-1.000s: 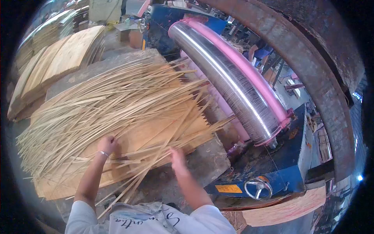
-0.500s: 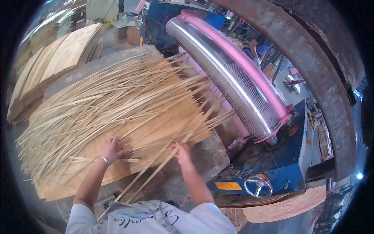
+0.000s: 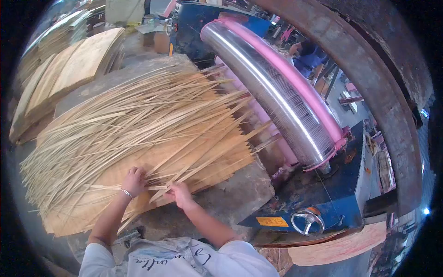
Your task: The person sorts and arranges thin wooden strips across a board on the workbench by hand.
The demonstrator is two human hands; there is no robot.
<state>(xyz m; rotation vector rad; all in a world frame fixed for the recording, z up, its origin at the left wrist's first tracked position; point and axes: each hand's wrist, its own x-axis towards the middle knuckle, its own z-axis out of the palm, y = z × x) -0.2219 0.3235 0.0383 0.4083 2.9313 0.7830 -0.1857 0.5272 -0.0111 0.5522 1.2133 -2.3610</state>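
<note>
Long thin wood strips (image 3: 138, 108) lie loosely crossed over a stack of wood veneer sheets (image 3: 226, 161) with jagged ends. My left hand (image 3: 134, 181) rests low over the stack. Its fingers curl closed beside the strip ends, and what is under them is hidden. Just to its right, my right hand (image 3: 180, 195) pinches a few strips near the sheet's front edge. These strips slant away from me toward the roller.
Beyond the stack stands a blue machine (image 3: 323, 198) with a shiny metal roller (image 3: 267, 87), a pink roller (image 3: 286, 74) and a handwheel (image 3: 307, 222). More veneer sheets (image 3: 69, 69) are piled at left. A rusty curved beam (image 3: 387, 97) arches at right. Another person (image 3: 307, 60) is behind the machine.
My right hand has moved left, close to my left hand. The strips that hung over the front edge now lie further onto the stack. My left hand has shifted slightly right and its fingers have curled.
</note>
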